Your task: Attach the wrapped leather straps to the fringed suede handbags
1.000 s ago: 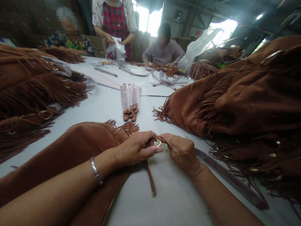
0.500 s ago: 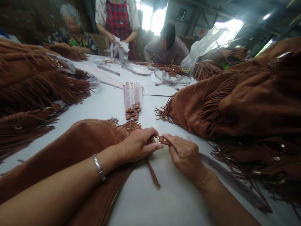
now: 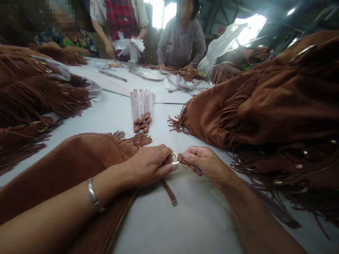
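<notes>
Pinching gold ring (image 3: 174, 158) between left hand (image 3: 149, 164), right hand (image 3: 208, 164).

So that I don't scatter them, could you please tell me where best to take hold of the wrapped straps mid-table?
Probably across the pale wrapped middle of the straps, coming from above and pinching both long sides: they lie flat, side by side, with bare table left and right. Their brown ends look staggered.

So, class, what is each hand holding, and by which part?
The left hand pinches the metal ring by its left side; the right hand grips the brown strap by its end, right at that ring.
</notes>
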A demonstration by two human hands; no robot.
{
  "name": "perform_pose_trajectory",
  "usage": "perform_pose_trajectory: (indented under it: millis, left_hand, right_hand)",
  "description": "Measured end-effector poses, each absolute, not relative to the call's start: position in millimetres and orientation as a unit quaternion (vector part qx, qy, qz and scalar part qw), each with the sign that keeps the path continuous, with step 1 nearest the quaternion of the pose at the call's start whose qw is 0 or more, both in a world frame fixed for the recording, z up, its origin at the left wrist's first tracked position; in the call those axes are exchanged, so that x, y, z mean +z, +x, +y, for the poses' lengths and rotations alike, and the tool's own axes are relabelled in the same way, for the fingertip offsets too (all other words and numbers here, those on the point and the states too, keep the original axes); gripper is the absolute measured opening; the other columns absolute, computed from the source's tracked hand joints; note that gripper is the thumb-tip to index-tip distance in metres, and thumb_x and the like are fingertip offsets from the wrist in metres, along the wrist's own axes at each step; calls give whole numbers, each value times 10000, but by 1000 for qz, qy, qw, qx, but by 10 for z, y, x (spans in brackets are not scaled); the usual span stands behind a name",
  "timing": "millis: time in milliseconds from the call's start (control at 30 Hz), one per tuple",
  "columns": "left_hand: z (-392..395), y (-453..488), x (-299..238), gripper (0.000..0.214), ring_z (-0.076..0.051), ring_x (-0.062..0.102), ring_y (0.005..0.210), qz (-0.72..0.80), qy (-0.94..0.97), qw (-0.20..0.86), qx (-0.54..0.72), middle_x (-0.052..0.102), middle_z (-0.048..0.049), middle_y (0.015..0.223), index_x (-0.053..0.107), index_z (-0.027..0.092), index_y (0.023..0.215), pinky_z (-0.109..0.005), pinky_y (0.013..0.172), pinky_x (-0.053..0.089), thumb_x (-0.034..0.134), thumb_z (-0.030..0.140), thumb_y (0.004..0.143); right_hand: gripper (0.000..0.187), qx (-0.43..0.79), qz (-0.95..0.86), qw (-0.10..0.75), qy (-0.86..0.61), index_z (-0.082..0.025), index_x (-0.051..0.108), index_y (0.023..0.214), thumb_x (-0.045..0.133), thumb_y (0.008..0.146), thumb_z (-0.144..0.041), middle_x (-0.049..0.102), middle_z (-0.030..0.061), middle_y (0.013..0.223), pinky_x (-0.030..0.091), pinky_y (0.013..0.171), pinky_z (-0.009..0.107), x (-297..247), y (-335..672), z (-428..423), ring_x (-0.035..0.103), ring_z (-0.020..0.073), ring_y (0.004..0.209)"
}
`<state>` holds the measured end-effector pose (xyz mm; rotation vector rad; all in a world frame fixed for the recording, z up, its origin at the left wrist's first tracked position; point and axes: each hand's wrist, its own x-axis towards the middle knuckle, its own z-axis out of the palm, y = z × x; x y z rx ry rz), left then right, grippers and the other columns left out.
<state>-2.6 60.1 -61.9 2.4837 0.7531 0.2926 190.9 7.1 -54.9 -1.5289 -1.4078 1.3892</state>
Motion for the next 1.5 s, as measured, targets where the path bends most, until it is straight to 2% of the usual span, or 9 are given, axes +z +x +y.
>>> perform_pose_trajectory:
  millis: [200,333,500,633,800,933,1067,1300,1500]
  left_hand:
    - [612,-34,-656,247,-122,480,665,228,935,237,131,526,-10,767,516,159,829,-237,622,358,428,380,897]
    - [589,-33,-743,310,-156,512,706,251,944,158,145,554,-39,798,536,151,876,-265,635,376,385,420,905]
    - [579,-43,-784,297,-174,543,738,302,934,130,138,579,-58,834,533,150,900,-280,657,401,387,408,897]
    - [600,-32,-726,260,-164,554,720,325,919,174,137,585,-37,805,528,160,900,-267,644,404,463,409,862]
    - [603,-17,-639,276,-122,541,687,266,912,263,168,584,2,799,468,180,1079,-226,624,404,502,335,853]
    - [588,-20,-619,173,-114,520,662,194,944,222,148,566,-14,820,507,169,937,-222,606,389,465,324,873]
    - [549,-18,-627,258,-138,522,664,137,969,160,129,560,-34,790,501,154,872,-246,596,383,385,381,909]
    - [510,-22,-665,299,-145,526,648,152,967,145,147,565,-36,771,508,155,863,-259,585,374,363,412,912]
    - [558,-34,-712,280,-148,525,645,231,950,143,155,568,-27,781,500,164,842,-255,569,361,395,419,892]
  right_hand:
    - [297,558,-519,310,-569,-131,516,672,564,771,-408,402,-57,506,208,374,163,-511,1936,74,290,38,417]
    - [308,550,-537,287,-572,-125,537,689,539,800,-412,402,-58,481,163,366,166,-528,1930,73,273,33,400]
    - [329,536,-557,278,-570,-123,576,729,484,831,-422,439,-50,467,182,344,168,-554,1853,44,279,35,359]
    - [327,510,-573,283,-575,-120,587,706,497,821,-412,444,-45,466,195,340,168,-560,1832,36,297,37,357]
    - [284,583,-505,334,-542,-111,585,714,562,788,-384,412,-51,508,129,346,173,-557,1917,59,257,27,395]
    - [274,629,-458,338,-529,-103,567,645,631,718,-358,488,-24,564,83,337,180,-564,1965,87,238,8,376]
    - [284,666,-445,311,-511,-102,563,606,669,666,-359,448,-46,484,85,329,179,-591,2002,113,210,7,350]
    - [285,663,-475,298,-496,-90,594,652,649,719,-361,502,-25,552,97,321,162,-549,2036,59,267,1,365]
    - [326,639,-494,274,-522,-115,592,681,577,782,-425,447,-55,423,205,292,138,-512,1945,16,325,27,315]
